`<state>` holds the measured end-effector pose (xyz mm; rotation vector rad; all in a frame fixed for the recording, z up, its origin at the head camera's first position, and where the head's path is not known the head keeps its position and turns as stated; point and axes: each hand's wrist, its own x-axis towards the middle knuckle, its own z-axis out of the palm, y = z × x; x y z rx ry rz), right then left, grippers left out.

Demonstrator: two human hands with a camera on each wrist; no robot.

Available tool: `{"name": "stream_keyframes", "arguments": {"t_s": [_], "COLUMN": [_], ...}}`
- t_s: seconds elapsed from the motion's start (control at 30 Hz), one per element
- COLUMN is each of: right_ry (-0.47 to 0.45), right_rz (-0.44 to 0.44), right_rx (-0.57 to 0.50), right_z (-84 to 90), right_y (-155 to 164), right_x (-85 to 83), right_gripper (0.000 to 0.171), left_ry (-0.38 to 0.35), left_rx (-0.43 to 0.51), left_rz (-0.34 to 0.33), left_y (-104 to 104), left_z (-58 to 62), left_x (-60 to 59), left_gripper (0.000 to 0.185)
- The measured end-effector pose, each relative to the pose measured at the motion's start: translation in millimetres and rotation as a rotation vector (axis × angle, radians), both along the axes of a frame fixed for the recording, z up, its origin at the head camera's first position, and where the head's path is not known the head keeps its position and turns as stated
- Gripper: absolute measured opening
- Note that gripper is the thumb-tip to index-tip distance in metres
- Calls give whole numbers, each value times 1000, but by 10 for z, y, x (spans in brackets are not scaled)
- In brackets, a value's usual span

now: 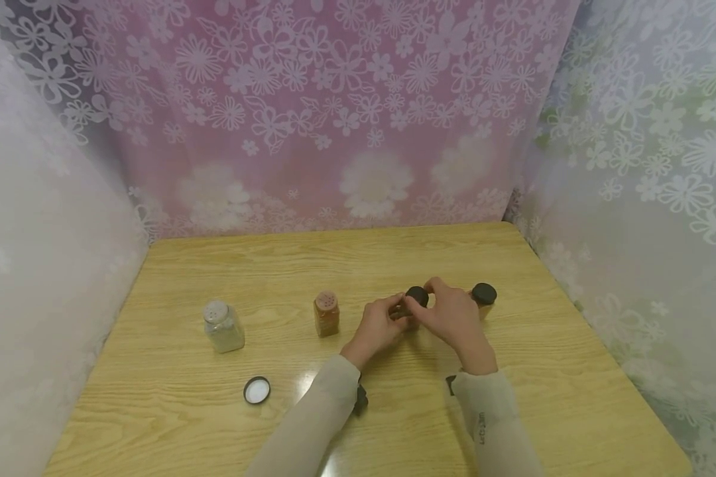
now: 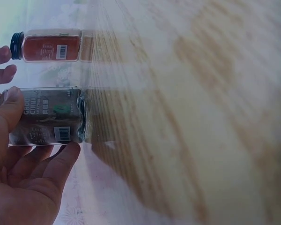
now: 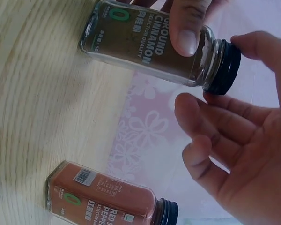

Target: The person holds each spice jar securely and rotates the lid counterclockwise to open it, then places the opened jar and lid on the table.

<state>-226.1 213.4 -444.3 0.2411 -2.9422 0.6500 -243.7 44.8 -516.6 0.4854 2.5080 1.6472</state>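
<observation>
At the table's centre both hands meet on a ground cinnamon jar (image 3: 145, 44) standing upright. My left hand (image 1: 386, 317) grips its glass body, thumb (image 3: 187, 28) on the label and fingers (image 2: 61, 161) wrapped behind. My right hand (image 1: 438, 308) pinches the jar's black cap (image 1: 417, 296) between thumb and fingertips (image 3: 196, 103). A red pepper jar (image 1: 484, 296) with a black cap stands just right of the hands, untouched.
An uncapped jar of orange spice (image 1: 326, 314) stands left of the hands. Farther left is a clear jar of pale powder (image 1: 223, 326). A loose cap (image 1: 256, 389) lies near the front. Flowered curtains close in the wooden table (image 1: 573, 397) on three sides.
</observation>
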Motion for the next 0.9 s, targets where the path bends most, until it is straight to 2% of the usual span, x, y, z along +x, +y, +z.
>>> {"name": "stream_keyframes", "arguments": {"t_s": [0.2,0.4,0.47,0.57,0.7,0.8,0.9], "right_ry": [-23,15,27,41,12,-30,-57], "right_rz": [57,-20,-43,-29,45,85,87], "right_rx": [-10,26,36,28,-30,-64,-64], "right_z": [7,6,0,-5,-9,-3,1], "right_y": [5,-32,-44,-50,-34,-21,-19], "right_x": [-10,7,11,8,-4,-11,-7], "right_gripper": [54,71,71,63,50,48,50], "left_ry": [24,30,33,33,30,22,15], "left_rx": [13,-15,-19,-20,-5,17,26], "left_rz": [-4,6,8,8,2,-4,-7], "left_y": [-4,-2,1,2,0,-2,-1], "left_z": [-17,-24,-28,-33,-36,-37,-45], "left_x": [-9,-8,-6,-4,-11,-25,-27], "left_gripper": [53,36,33,36,49,55,55]}}
